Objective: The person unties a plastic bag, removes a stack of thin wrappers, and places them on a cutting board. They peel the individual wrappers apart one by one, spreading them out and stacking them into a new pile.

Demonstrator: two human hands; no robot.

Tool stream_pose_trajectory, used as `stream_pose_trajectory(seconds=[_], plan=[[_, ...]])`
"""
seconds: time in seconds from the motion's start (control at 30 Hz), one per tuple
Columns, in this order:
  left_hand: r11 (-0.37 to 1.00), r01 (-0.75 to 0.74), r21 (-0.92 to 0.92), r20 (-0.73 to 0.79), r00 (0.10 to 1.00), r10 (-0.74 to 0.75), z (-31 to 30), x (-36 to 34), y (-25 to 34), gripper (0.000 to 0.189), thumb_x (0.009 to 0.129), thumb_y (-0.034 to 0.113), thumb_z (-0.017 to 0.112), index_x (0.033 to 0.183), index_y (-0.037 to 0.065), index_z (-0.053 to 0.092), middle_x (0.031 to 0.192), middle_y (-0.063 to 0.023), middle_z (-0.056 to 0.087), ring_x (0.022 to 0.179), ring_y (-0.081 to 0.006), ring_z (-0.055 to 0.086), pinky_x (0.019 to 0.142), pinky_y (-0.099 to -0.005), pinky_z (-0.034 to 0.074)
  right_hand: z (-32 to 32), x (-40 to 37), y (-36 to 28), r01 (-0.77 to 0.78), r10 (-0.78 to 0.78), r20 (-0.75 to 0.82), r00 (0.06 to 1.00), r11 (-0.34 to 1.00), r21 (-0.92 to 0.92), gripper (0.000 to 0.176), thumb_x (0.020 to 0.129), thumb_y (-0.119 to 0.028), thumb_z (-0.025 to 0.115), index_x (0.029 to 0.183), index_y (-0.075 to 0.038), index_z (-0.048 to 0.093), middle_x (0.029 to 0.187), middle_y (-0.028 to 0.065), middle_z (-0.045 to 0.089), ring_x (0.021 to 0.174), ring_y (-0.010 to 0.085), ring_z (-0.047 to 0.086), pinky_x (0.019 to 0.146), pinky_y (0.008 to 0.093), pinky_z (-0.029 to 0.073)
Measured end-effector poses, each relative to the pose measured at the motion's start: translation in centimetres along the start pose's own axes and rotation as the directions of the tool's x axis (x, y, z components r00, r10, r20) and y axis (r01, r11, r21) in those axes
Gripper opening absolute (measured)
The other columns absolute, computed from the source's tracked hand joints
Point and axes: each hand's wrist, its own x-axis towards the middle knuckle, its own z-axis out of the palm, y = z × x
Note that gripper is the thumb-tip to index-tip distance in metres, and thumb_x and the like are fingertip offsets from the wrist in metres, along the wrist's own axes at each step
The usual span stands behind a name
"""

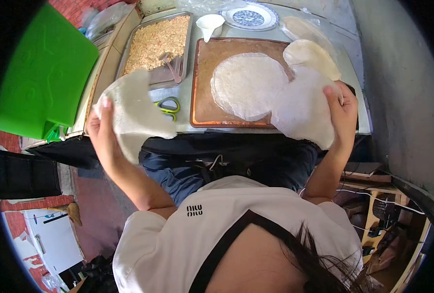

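Observation:
My left hand (103,128) is closed on a limp, pale dough wrapper (138,110), thumb on top, held up at the table's front left. On the right, my right hand (341,110) pinches the edge of another thin dough wrapper (305,107), whose left side overlaps a round stack of wrappers (246,80). That stack lies flat on a brown board (202,88). Behind my right hand rests one more round wrapper (312,56), partly over a plastic bag (307,30). Green-handled scissors (169,105) lie beside the wrapper in my left hand, partly hidden by it.
A metal tray (190,36) of crumbly filling (158,41) holds a pinkish spoon (173,71). A white funnel-shaped cup (210,24) and a blue-patterned plate (250,17) stand at the back. A green plastic container (43,73) is at left; a wall (402,83) bounds the right.

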Motion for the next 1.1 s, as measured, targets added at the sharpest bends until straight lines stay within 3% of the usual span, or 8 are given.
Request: stream_pose_trajectory(seconds=[0.13,0.23,0.43,0.53,0.63,0.77,1.03,1.1], plan=[[0.999,-0.041,-0.005,-0.114,0.993,0.04,-1.7,-0.5,0.5,0.024,0.097,0.02,0.059,0.096,0.0,0.07,0.089,-0.0026,0.068,0.077,-0.0062,0.059,0.07,-0.0199,0.045,1.3,1.4,-2.5,0.042,-0.036,0.117,0.992,0.998,-0.05,0.023,0.097,-0.024,0.059,0.093,-0.002,0.064,0.075,-0.0075,0.054,0.066,0.0012,0.045,0.059,0.0181,0.036],[0.999,-0.035,0.01,-0.133,0.99,0.036,-2.1,-0.7,0.6,0.025,0.097,0.022,0.059,0.096,-0.001,0.07,0.088,-0.0027,0.068,0.075,-0.0059,0.058,0.069,-0.0198,0.045,3.2,3.7,-3.8,0.296,-0.287,0.112,0.951,0.952,-0.075,0.029,0.099,-0.03,0.056,0.098,-0.002,0.063,0.079,-0.0072,0.053,0.069,0.0016,0.046,0.06,0.018,0.036],[0.998,-0.05,0.034,-0.107,0.993,0.053,-3.6,-0.7,-0.3,0.027,0.096,0.025,0.061,0.1,0.0,0.069,0.09,-0.0045,0.069,0.076,-0.008,0.061,0.069,-0.0214,0.047,7.1,6.9,-3.2,0.057,-0.066,0.015,0.998,0.939,0.339,0.034,0.098,-0.034,0.055,0.113,-0.003,0.06,0.095,-0.0004,0.061,0.079,0.0063,0.052,0.067,0.0205,0.042],[0.999,-0.039,0.034,-0.09,0.995,0.042,-4.6,-0.8,-0.7,0.028,0.096,0.026,0.06,0.102,0.0,0.069,0.093,-0.0052,0.07,0.077,-0.0087,0.062,0.07,-0.0218,0.048,7.9,7.9,3.3,-0.247,0.261,-0.044,0.964,0.946,0.211,0.037,0.097,-0.032,0.058,0.121,-0.004,0.057,0.107,0.0043,0.063,0.088,0.0101,0.057,0.076,0.0252,0.046],[0.999,-0.024,0.041,-0.085,0.996,0.028,-4.6,-0.7,-0.8,0.027,0.097,0.026,0.06,0.102,0.0,0.069,0.091,-0.004,0.069,0.077,-0.0078,0.061,0.069,-0.0214,0.047,8.4,6.5,9.7,-0.282,0.265,0.249,0.931,0.959,0.034,0.044,0.091,-0.018,0.064,0.129,-0.002,0.051,0.116,0.0082,0.062,0.098,0.0124,0.058,0.085,0.0299,0.048],[0.995,0.033,0.095,-0.037,0.999,-0.03,-3.5,-0.8,-0.7,0.026,0.097,0.026,0.06,0.1,0.002,0.069,0.084,-0.001,0.066,0.072,-0.0061,0.058,0.065,-0.0205,0.045,8.0,5.3,11.4,-0.287,0.255,0.258,0.932,0.953,0.095,0.059,0.081,0.001,0.065,0.136,-0.005,0.046,0.118,0.0136,0.062,0.105,0.0167,0.059,0.086,0.0323,0.049],[0.982,0.011,0.187,0.49,0.866,-0.103,4.5,-0.9,3.0,0.021,0.098,0.018,0.058,0.095,-0.001,0.068,0.08,0.0043,0.062,0.072,-0.002,0.051,0.063,-0.0178,0.039,7.0,6.0,12.9,-0.117,0.133,0.196,0.971,0.989,-0.094,0.06,0.082,-0.001,0.066,0.138,-0.009,0.046,0.123,0.0151,0.061,0.111,0.0232,0.059,0.089,0.0337,0.05],[0.981,-0.034,0.191,0.571,0.816,-0.083,6.6,-1.2,3.9,0.018,0.095,0.012,0.061,0.099,-0.004,0.069,0.082,0.0009,0.065,0.075,-0.0037,0.054,0.065,-0.0205,0.043,7.2,5.4,11.3,0.14,-0.1,0.127,0.987,0.92,-0.366,0.062,0.083,-0.008,0.068,0.14,-0.008,0.044,0.128,0.0139,0.058,0.118,0.0237,0.056,0.095,0.035,0.046]])
